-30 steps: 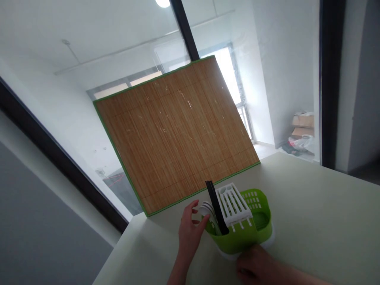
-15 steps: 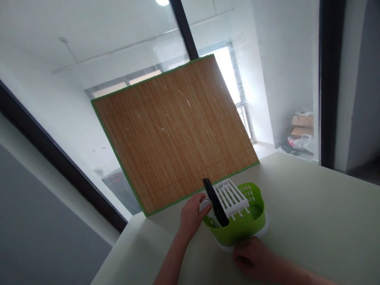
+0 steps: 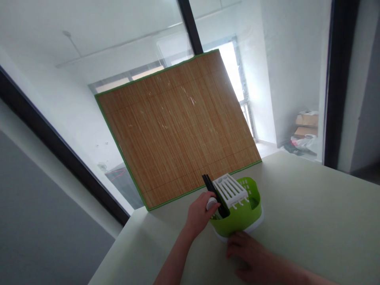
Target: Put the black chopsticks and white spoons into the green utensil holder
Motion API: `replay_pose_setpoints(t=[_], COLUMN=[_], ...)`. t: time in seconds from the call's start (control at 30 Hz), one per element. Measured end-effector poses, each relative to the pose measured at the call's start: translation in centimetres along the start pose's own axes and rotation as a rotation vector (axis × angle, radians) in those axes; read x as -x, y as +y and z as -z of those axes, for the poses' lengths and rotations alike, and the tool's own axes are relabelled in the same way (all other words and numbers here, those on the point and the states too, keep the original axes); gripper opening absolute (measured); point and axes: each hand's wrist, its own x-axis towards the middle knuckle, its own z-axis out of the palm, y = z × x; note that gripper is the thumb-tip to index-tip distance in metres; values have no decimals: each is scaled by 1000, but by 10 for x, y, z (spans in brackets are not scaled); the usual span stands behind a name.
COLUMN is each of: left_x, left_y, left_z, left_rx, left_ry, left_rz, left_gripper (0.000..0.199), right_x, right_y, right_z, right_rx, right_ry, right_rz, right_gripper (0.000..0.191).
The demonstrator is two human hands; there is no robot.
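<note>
A green cutlery caddy [image 3: 239,226] with a white base stands on the table. My left hand [image 3: 200,211] is at its left end, with thumb and fingers closed around the round white heads of what look like stacked spoons [image 3: 211,203]. Their lower ends drop into the caddy. Right beside them, black chopsticks [image 3: 219,200] lean out of the same end. A white slotted rack [image 3: 230,190] with small hooks sits across the caddy's middle. My right hand [image 3: 247,251] is at the front of the base, fingers loosely bent and thumb apart, holding nothing; its fingertips are at or near the base's edge.
Behind the caddy, a bamboo mat [image 3: 178,130] with green edging leans against a glass partition. The pale table [image 3: 311,209] extends to the right. Cardboard boxes [image 3: 307,120] and plastic bags lie beyond the glass.
The caddy has shifted slightly in view. My right hand has loosened from a curled fist, its fingers now extended toward the base. My left hand keeps its grip on the spoons.
</note>
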Motion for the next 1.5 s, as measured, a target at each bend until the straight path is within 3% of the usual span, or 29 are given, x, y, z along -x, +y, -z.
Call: replay_pose_setpoints(t=[0.1, 0.23, 0.37, 0.47, 0.53, 0.6, 0.7, 0.77, 0.87, 0.97, 1.03, 1.13, 1.33, 1.5], left_x=[2, 5, 10, 21, 33, 49, 80, 108, 155, 200, 221, 235, 238, 242], left_y=[-1, -4, -6, -9, -13, -22, -48, -76, -127, -171, -188, -197, -195, -190], left_z=[-2, 11, 52, 93, 120, 142, 161, 163, 157, 148, 143, 133, 106, 98], left_rx=[5, 13, -18, -108, -180, -249, -378, -482, -606, -626, -611, -587, -508, -514], left_ry=[-1, 139, 338, 404, 383, 290, -45, -309, -561, -643, -664, -656, -572, -509], left_rz=[-14, 18, 126, 197, 246, 309, 412, 491, 654, 791, 843, 846, 789, 900], left_gripper=[25, 26, 29, 32, 36, 37, 33, 30, 31, 46, 54, 57, 49, 63], right_x=[-1, 0, 1, 2, 2, 2, 2, 2, 3, 3, 3, 3, 3, 4], right_y=[-1, 1, 1, -2, -3, -4, -4, -4, -5, -6, -6, -5, -3, -2], right_z=[1, 1, 2, 4, 5, 5, 5, 6, 6, 7, 7, 7, 6, 4], right_rx=[-2, -6, -6, 7, 18, 27, 35, 36, 36, 45, 49, 54, 51, 58], right_ry=[17, 19, 15, 14, 14, 15, 14, 14, 20, 21, 17, 9, 12, 19], right_rz=[2, 3, 6, -3, -8, -10, -7, -1, 9, 8, 9, 11, 11, 1], right_gripper=[42, 36, 31, 27, 25, 24, 21, 19, 18, 17, 16, 15, 17, 18])
